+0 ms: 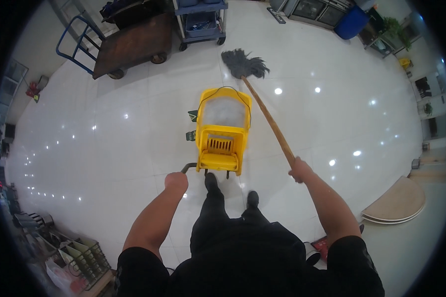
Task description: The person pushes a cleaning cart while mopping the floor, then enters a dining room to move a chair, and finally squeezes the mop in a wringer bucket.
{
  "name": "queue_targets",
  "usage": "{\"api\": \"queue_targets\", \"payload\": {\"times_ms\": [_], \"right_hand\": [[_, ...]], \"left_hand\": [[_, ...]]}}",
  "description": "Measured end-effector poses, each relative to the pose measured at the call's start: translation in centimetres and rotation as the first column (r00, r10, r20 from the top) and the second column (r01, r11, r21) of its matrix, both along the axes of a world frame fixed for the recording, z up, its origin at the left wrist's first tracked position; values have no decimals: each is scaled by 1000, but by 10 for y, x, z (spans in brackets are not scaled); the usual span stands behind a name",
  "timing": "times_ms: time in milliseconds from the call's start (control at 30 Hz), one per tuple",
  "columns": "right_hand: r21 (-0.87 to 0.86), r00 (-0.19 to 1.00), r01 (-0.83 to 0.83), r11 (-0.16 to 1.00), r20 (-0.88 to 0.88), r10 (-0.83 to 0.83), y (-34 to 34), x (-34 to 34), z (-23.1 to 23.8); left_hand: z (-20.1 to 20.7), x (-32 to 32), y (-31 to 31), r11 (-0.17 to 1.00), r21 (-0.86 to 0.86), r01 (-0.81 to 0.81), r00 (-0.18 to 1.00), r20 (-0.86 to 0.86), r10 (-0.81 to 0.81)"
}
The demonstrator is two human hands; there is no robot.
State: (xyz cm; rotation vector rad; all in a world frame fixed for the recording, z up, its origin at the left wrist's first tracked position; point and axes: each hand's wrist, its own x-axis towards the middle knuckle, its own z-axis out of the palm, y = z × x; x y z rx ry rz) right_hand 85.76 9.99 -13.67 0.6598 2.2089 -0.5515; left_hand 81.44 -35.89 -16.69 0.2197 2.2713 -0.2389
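Note:
A yellow mop bucket (pixel 199 129) stands just ahead of my feet, with greyish water (pixel 223 111) inside and a slotted wringer (pixel 218 159) at its near end. My left hand (pixel 176 183) is closed around the dark wringer handle (pixel 189 166) that sticks out to the left of the bucket. In my right hand (pixel 301 171) I grip the upper end of a mop's wooden handle (pixel 267 115). It slants away from me to the grey mop head (pixel 243 64), which lies on the floor beyond the bucket.
A platform trolley (pixel 134 44) with a blue push bar and a grey wheeled cart (pixel 200 24) stand at the far left. Half-round boards (pixel 396 200) lean at the right. A blue drum (pixel 352 23) is far right. A rack (pixel 86 260) sits near left. The tiled floor (pixel 312 119) is shiny.

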Motion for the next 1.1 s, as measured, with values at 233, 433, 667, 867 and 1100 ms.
{"api": "queue_targets", "payload": {"times_ms": [233,433,667,867,1100], "right_hand": [[198,969,-243,950,96,228,99,155,27],[87,940,-201,976,297,167,129,239,98],[-225,933,-63,972,334,137,157,262,151],[-504,833,481,717,517,-196,172,238,134],[-506,852,421,753,506,-136,168,173,109]], "left_hand": [[5,57,25,988,-72,-135,991,-4,135],[15,120,64,966,-94,-241,967,57,247],[-6,184,97,904,-44,-424,904,36,426],[-8,198,104,878,-45,-477,875,68,479],[2,182,94,870,-54,-490,865,98,493]]}}
